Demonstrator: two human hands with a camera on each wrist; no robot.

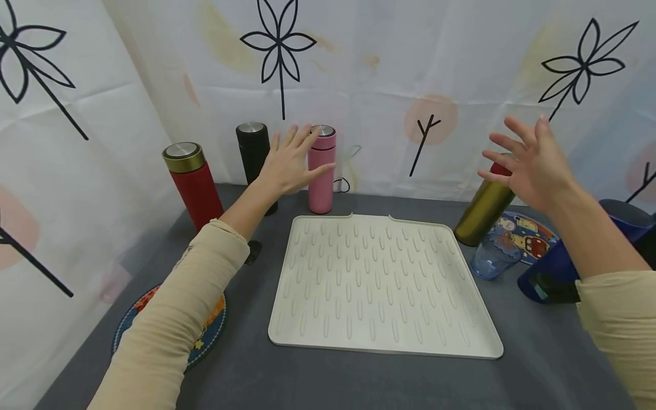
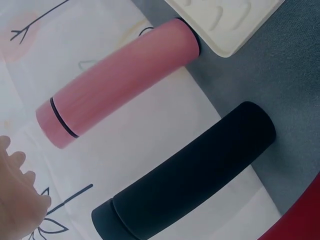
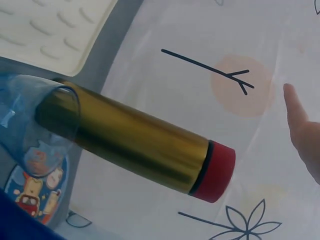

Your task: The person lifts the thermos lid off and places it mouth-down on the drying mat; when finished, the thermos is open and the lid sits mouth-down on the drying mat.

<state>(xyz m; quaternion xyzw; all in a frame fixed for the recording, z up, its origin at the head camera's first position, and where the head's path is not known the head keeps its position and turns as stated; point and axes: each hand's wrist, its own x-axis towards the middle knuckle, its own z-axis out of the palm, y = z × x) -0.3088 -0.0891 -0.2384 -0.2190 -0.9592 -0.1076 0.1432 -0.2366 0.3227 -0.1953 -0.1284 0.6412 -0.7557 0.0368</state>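
Observation:
My left hand is raised with fingers spread, holding nothing. In the head view it overlaps the gap between a pink thermos and a black thermos; the left wrist view shows the fingers apart from both lids. On the other side, my right hand is up with spread fingers and holds nothing. It partly hides the red lid of a gold thermos. The right wrist view shows that red lid clear of the fingers. All three thermoses stand upright along the table's back edge.
A white ridged tray lies mid-table. To the left are a red thermos with a gold lid and a round patterned plate. A clear blue cup, a patterned plate and a dark blue container sit on the right.

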